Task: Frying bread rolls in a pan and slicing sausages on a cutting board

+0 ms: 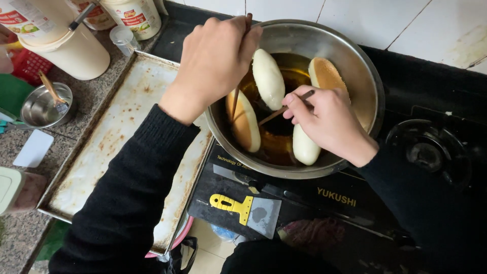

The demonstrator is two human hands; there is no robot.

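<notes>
A steel pan (365, 76) holds dark oil with several long dough pieces leaning on its wall. My left hand (213, 63) is above the pan's left rim, closed on a thin brown chopstick (236, 99) that points down beside a browned piece (245, 124). My right hand (329, 124) is over the pan's front right, gripping a second chopstick (276, 114) that reaches toward the oil. A pale piece (268, 76) stands in the middle, another pale one (304, 147) lies under my right hand, and a golden one (327, 73) rests at the back right.
The pan sits on a black induction cooker (335, 195) with a yellow-handled scraper (248, 208) on its front. A worn floury metal tray (122, 132) lies to the left. A small steel bowl with a spoon (45, 106) and white tubs (76, 50) stand on the granite counter.
</notes>
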